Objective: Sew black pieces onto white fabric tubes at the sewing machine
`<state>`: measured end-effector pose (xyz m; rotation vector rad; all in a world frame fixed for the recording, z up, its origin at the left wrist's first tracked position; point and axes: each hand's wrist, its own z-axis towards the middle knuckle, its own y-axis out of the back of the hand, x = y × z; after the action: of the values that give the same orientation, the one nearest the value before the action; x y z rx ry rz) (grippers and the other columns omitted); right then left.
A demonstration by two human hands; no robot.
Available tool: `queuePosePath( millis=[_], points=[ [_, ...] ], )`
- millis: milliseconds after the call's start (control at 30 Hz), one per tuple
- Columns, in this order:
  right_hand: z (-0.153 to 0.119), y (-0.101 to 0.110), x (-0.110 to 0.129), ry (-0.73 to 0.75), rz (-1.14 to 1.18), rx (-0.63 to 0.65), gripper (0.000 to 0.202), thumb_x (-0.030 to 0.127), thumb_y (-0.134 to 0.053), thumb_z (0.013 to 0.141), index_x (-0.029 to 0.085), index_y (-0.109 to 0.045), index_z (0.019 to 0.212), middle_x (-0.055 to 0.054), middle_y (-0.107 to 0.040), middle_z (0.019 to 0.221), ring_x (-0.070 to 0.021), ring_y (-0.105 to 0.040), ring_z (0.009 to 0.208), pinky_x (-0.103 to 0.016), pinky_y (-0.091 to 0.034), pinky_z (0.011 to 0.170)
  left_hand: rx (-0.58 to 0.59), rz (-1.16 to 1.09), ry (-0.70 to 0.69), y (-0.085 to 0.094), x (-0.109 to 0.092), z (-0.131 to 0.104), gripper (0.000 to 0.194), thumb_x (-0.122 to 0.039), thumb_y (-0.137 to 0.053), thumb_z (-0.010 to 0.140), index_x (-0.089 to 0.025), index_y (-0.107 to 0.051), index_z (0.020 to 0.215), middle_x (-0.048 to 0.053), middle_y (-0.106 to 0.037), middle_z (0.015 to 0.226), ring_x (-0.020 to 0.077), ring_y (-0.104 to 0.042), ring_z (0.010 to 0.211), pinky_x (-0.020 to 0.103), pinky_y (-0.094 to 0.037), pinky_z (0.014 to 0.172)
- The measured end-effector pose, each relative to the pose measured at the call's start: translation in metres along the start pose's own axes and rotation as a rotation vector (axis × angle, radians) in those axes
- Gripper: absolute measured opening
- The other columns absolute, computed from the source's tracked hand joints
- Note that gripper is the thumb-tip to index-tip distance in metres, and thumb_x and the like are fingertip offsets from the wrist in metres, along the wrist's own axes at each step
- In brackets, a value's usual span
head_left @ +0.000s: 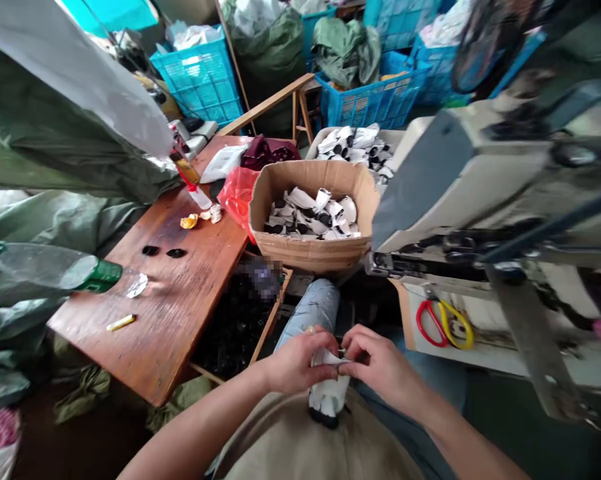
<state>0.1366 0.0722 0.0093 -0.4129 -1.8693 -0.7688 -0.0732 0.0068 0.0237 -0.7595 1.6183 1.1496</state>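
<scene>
A small white piece [327,395] with a black lower end hangs between my hands, above my lap. My left hand [300,360] pinches its upper left edge between thumb and fingers. On the other side, my right hand [375,363] grips the upper right edge, its fingertips nearly touching those of my left hand. Just beyond my knee stands an open cardboard box [310,250] holding several similar white and black pieces [305,213].
A wooden table [195,293] at the left bears a yellow lighter [121,323] and two black pieces. A drawer of black parts [235,320] lies beside it. At the right are a sewing machine [445,180] and red-yellow scissors [445,325]. Blue crates [200,80] stand behind.
</scene>
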Motion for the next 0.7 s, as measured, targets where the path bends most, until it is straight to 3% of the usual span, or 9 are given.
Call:
queuePosePath(
  millis=[133, 267, 400, 567, 633, 667, 700],
  points=[
    [0.006, -0.011, -0.005, 0.082, -0.151, -0.050, 0.022, 0.033, -0.069, 0.084, 0.023, -0.059, 0.068, -0.005, -0.061, 0.092, -0.0203, -0.061, 0.083, -0.031, -0.049, 0.074, -0.046, 0.013, -0.030, -0.007, 0.020, -0.009, 0.019, -0.031, -0.059, 0.095, -0.016, -0.068, 0.100, 0.015, -0.069, 0.104, 0.0276, -0.063, 0.104, 0.038, -0.052, 0.095],
    [0.015, -0.019, 0.000, 0.140, -0.201, 0.002, 0.023, 0.035, -0.067, 0.087, 0.024, -0.059, 0.068, -0.005, -0.060, 0.089, -0.0200, -0.061, 0.079, -0.031, -0.050, 0.071, -0.101, 0.189, 0.006, -0.012, 0.026, -0.022, 0.021, -0.023, -0.053, 0.095, -0.016, -0.069, 0.107, 0.016, -0.067, 0.113, 0.0264, -0.067, 0.102, 0.035, -0.054, 0.091],
    [0.027, -0.021, 0.015, 0.164, -0.187, 0.101, 0.026, 0.037, -0.069, 0.086, 0.023, -0.060, 0.066, -0.005, -0.059, 0.086, -0.0187, -0.059, 0.076, -0.030, -0.050, 0.071, -0.109, 0.333, 0.045, 0.002, 0.021, -0.035, 0.016, -0.022, -0.057, 0.092, -0.016, -0.070, 0.098, 0.018, -0.063, 0.128, 0.0323, -0.064, 0.108, 0.042, -0.052, 0.094],
    [0.067, -0.030, 0.026, 0.086, 0.041, 0.378, 0.039, 0.051, -0.080, 0.078, 0.020, -0.063, 0.063, -0.004, -0.059, 0.085, -0.0181, -0.059, 0.080, -0.029, -0.050, 0.073, -0.099, -0.189, -0.047, 0.026, 0.041, -0.054, 0.021, -0.039, -0.068, 0.088, -0.018, -0.067, 0.090, 0.012, -0.064, 0.104, 0.0247, -0.061, 0.104, 0.033, -0.051, 0.092],
    [0.094, -0.053, 0.020, 0.055, 0.176, 0.465, 0.047, 0.060, -0.078, 0.076, 0.018, -0.061, 0.063, -0.004, -0.060, 0.084, -0.0181, -0.059, 0.079, -0.030, -0.050, 0.072, -0.187, -0.369, 0.017, 0.026, 0.058, -0.065, 0.030, -0.046, -0.073, 0.084, -0.017, -0.065, 0.082, 0.009, -0.061, 0.093, 0.0227, -0.059, 0.095, 0.032, -0.050, 0.086],
    [0.108, -0.070, 0.015, 0.038, 0.205, 0.482, 0.049, 0.063, -0.073, 0.079, 0.017, -0.061, 0.066, -0.004, -0.061, 0.083, -0.0181, -0.060, 0.079, -0.030, -0.051, 0.072, -0.267, -0.449, 0.080, 0.024, 0.066, -0.072, 0.033, -0.048, -0.074, 0.083, -0.017, -0.064, 0.080, 0.008, -0.060, 0.092, 0.0210, -0.057, 0.090, 0.031, -0.049, 0.083],
    [0.123, -0.091, 0.010, -0.011, 0.160, 0.451, 0.047, 0.061, -0.060, 0.091, 0.017, -0.062, 0.075, -0.004, -0.062, 0.083, -0.0172, -0.060, 0.077, -0.031, -0.051, 0.073, -0.360, -0.526, 0.152, 0.022, 0.073, -0.080, 0.036, -0.050, -0.073, 0.084, -0.016, -0.063, 0.080, 0.008, -0.059, 0.093, 0.0195, -0.056, 0.088, 0.030, -0.048, 0.080]
  ],
)
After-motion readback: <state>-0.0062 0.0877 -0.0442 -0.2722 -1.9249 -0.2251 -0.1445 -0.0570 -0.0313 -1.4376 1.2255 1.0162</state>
